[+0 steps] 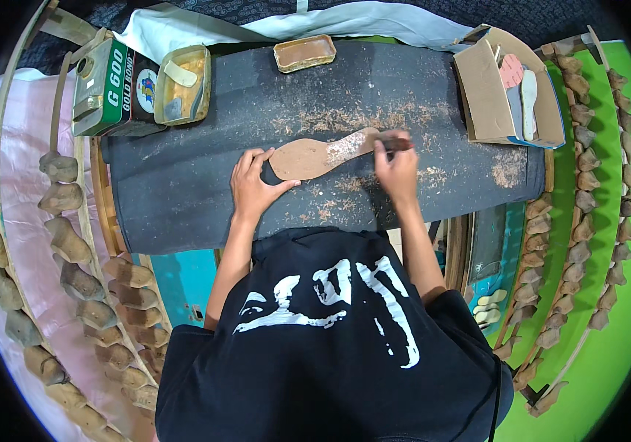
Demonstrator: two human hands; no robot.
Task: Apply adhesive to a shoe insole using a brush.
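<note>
A brown shoe insole [302,159] lies on the dark cloth of the worktable, its wide toe end toward the left. White, scraped-looking patches cover its narrow heel part. My left hand [256,184] holds the toe end, thumb on the near edge and fingers at the far edge. At the heel end, my right hand [398,171] is closed around a small dark reddish-brown tool [396,143]. That tool is partly hidden by the fingers and blurred, so its exact kind cannot be made out.
Brown shavings [359,118] litter the dark cloth [242,96]. A glue can [102,88] and a shallow tray [201,103] stand back left, a small tan tray [304,55] at the back, a cardboard box [485,96] with sole pieces back right. Racks of shoe lasts [72,239] flank both sides.
</note>
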